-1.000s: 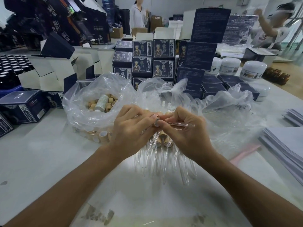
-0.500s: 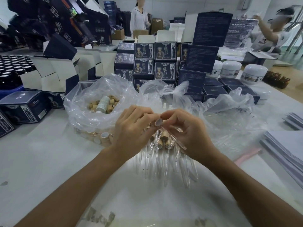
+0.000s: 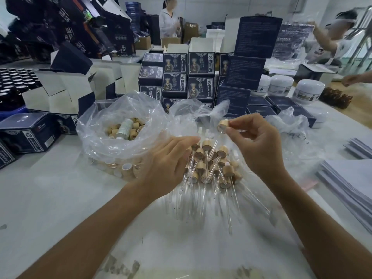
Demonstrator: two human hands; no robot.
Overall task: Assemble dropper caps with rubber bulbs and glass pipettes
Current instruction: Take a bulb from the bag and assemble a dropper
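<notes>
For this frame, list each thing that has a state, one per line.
Right hand: raised, pinching a wooden cap.
Left hand: fingers relaxed, over the dropper pile, holding nothing visible.
Finished droppers: heaped on the table, pipettes fitted.
Bag of caps: open at the top.
White jars: lids on.
Cartons at left: flaps open.

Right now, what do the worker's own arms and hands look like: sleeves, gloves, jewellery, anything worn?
Both forearms are bare up to the frame's lower edge; no sleeve shows. The left hand and the right hand wear no gloves, and no ring, watch or bracelet is visible on either wrist or on the fingers that show. No tape or markings can be seen.
</notes>
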